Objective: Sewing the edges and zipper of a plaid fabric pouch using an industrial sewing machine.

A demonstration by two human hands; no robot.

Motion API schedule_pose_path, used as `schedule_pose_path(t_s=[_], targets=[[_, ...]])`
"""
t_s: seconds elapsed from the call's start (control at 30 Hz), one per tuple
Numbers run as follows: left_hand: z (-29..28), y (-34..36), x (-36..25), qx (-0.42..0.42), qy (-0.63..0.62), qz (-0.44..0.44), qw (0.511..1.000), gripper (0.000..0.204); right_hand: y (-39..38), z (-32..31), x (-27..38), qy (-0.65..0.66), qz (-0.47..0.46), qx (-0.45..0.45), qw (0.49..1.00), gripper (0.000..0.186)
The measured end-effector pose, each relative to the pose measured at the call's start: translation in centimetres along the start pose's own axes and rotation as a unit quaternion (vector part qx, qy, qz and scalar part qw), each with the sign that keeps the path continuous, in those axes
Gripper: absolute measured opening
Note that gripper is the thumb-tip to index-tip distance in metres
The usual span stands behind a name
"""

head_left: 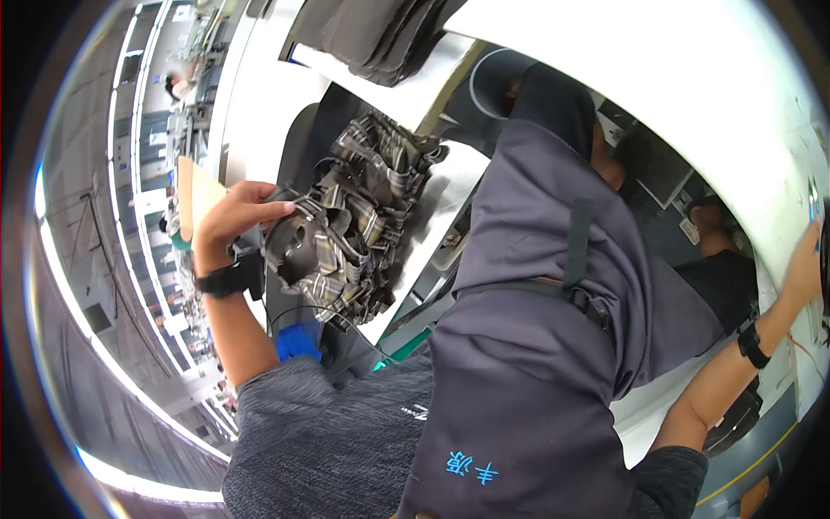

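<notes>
My left hand pinches the edge of a heaped bundle of plaid fabric pieces in grey, brown and olive, which lies beside me over a white surface. At the far right rim, my right hand is closed around a small metal tool with blue parts, partly cut off by the lens edge, over a white tabletop. A dark apron covers my lap.
Stacked dark fabric pieces lie at the top. A blue bin sits low beside the bundle. A round grey container is under the table by my leg. Distant people and workstations line the left.
</notes>
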State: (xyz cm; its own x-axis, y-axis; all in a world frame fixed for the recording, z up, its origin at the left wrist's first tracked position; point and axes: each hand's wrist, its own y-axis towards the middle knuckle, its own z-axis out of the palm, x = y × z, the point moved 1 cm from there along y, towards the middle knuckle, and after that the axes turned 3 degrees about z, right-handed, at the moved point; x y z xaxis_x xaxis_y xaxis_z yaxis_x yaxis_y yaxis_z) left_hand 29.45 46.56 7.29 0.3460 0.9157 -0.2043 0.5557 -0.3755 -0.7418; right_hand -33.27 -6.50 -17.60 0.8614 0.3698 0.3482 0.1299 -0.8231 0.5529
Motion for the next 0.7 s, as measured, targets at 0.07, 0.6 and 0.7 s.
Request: schedule_pose_path(t_s=[0.07, 0.6, 0.7], targets=[[0.7, -1.8, -6.6, 0.022, -0.042, 0.058, 0.997, 0.027, -0.1, 0.0, -1.7, -0.016, 0.039, 0.027, 0.999, 0.04], [18.8, -3.6, -39.4, 0.463, 0.262, 0.714, 0.456, 0.019, -9.7, -15.7, 22.8, 0.548, -0.132, 0.602, 0.566, 0.046], [19.0, -3.9, -39.4, 0.436, 0.331, 0.707, 0.448, 0.018, -11.9, -16.9, 22.9, 0.525, -0.179, 0.584, 0.592, 0.042]])
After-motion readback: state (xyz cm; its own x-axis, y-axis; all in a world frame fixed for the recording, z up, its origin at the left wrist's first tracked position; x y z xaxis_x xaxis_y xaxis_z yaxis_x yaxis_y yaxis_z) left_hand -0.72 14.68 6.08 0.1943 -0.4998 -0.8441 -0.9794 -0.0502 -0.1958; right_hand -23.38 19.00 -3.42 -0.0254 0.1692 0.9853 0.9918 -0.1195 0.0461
